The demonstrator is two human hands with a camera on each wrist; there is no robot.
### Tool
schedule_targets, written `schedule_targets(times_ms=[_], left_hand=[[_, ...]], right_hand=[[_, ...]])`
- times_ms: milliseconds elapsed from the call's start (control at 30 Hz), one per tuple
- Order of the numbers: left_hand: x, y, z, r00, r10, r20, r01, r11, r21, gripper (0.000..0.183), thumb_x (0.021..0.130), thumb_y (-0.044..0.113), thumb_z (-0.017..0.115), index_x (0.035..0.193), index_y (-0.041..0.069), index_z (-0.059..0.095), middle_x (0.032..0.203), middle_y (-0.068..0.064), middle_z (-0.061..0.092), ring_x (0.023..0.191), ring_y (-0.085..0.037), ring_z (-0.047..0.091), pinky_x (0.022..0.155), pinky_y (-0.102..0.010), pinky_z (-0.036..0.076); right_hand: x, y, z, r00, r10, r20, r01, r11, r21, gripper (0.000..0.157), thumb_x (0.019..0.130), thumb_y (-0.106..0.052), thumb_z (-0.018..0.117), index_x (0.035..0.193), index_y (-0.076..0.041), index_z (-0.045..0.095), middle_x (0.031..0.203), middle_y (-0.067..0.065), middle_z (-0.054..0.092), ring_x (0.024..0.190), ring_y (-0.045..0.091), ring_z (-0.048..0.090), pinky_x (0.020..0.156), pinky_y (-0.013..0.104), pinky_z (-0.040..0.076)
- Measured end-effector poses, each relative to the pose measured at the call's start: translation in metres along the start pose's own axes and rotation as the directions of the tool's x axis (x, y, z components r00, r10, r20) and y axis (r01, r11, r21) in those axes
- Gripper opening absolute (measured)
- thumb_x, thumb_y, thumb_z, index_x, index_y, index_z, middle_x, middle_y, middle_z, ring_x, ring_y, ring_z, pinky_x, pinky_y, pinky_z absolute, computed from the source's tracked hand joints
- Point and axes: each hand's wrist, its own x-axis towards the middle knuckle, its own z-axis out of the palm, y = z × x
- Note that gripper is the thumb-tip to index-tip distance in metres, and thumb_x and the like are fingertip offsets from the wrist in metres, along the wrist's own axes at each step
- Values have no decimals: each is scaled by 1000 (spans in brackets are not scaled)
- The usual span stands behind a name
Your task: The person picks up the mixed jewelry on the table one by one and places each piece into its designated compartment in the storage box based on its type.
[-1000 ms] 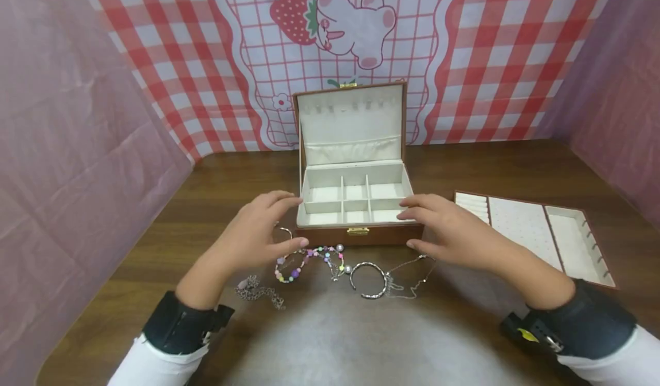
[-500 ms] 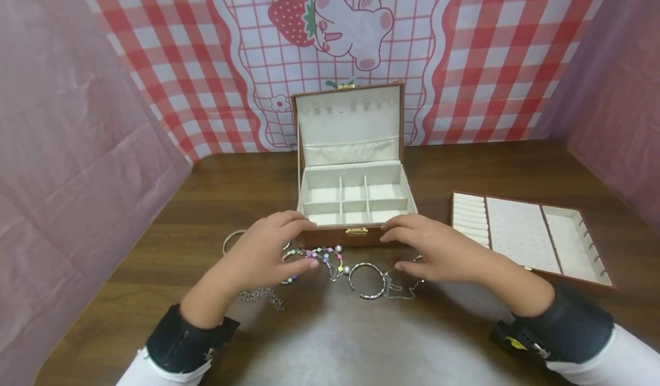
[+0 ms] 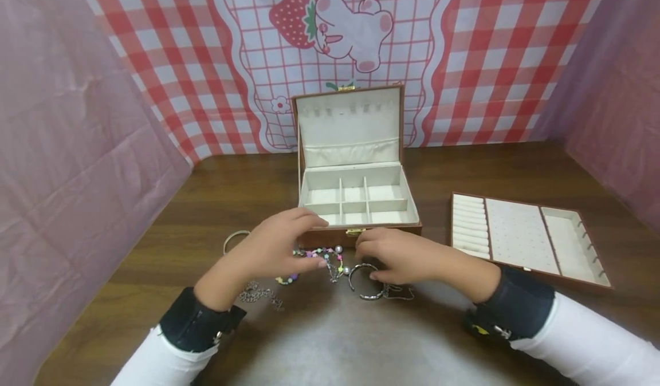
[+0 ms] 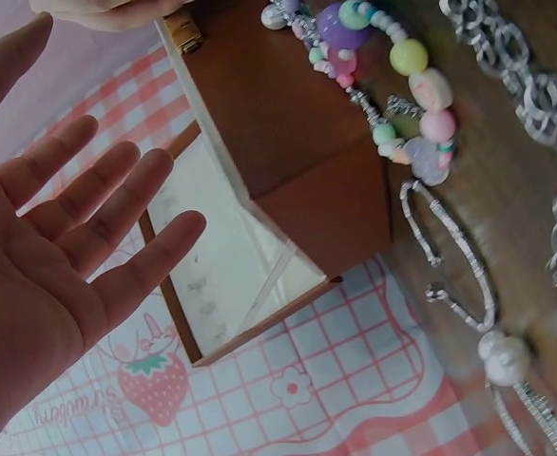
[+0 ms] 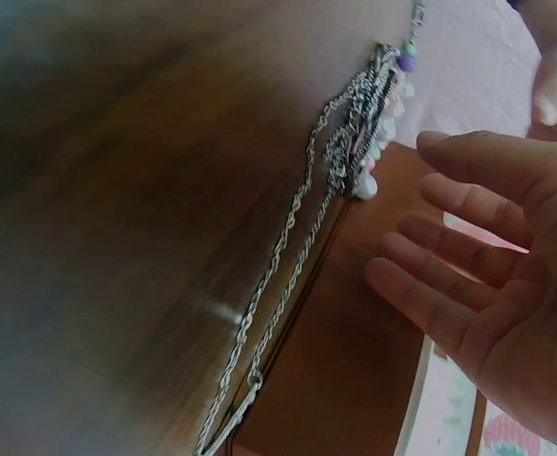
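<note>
My left hand (image 3: pixel 281 243) hovers with fingers spread at the front left of a brown jewelry box (image 3: pixel 327 237), over a colourful beaded bracelet (image 4: pixel 431 90). Nothing is in its palm in the left wrist view. My right hand (image 3: pixel 404 254) hangs in front of the box's gold clasp (image 3: pixel 354 232), fingers loosely bent and holding nothing. Below it lie a silver open cuff bangle (image 3: pixel 370 298) and a thin silver chain necklace (image 5: pixel 293 204), partly covered by the hand in the head view. The box's lid stands up, and its white divided compartments hold nothing.
A removable tray (image 3: pixel 521 231) with ring rolls lies to the right of the box. Left of the box are another bangle (image 3: pixel 225 243) and a heaped silver chain (image 3: pixel 260 294). A checked cloth (image 3: pixel 495 59) hangs behind, with pink cloth (image 3: pixel 93 117) at the sides.
My right hand has moved left and down from the box's right front corner to before the clasp. My left hand has shifted slightly right and down. The jewelry and box stay put.
</note>
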Motion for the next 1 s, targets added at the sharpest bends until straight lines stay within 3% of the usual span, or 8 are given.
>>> schedule_targets(times_ms=[333,567,767,1000], left_hand=[[2,-1,-10,1000,22,-16,-22,1000,20,68,73,47,83,125,8,62,124,-5,58,117,-21,53,97,-39,47],[1,0,-10,1000,23,-14,-23,1000,19,67,73,45,83,125,8,62,125,-7,57,119,-23,52,100,-39,46],[2,1,-10,1000,19,-22,-18,1000,23,66,74,44,83,125,8,63,125,-8,58,119,-23,52,100,-39,46],[3,1,-9,999,6,-39,-4,999,36,63,76,44,81,124,7,62,125,-8,58,120,-23,52,102,-39,45]], right_hand=[[22,-4,8,987,51,151,-37,995,-94,21,75,-6,78,92,-11,68,85,-2,63,80,15,61,71,31,53],[31,-5,14,984,61,164,-42,992,-115,19,72,1,75,81,-14,66,76,-5,62,75,16,61,65,30,52],[34,-5,14,983,71,169,-50,991,-125,25,71,6,68,67,-17,58,68,-7,53,64,13,53,54,26,45],[33,-4,14,986,85,142,-67,990,-126,22,77,4,68,72,-17,61,68,-7,53,63,12,53,53,25,45]])
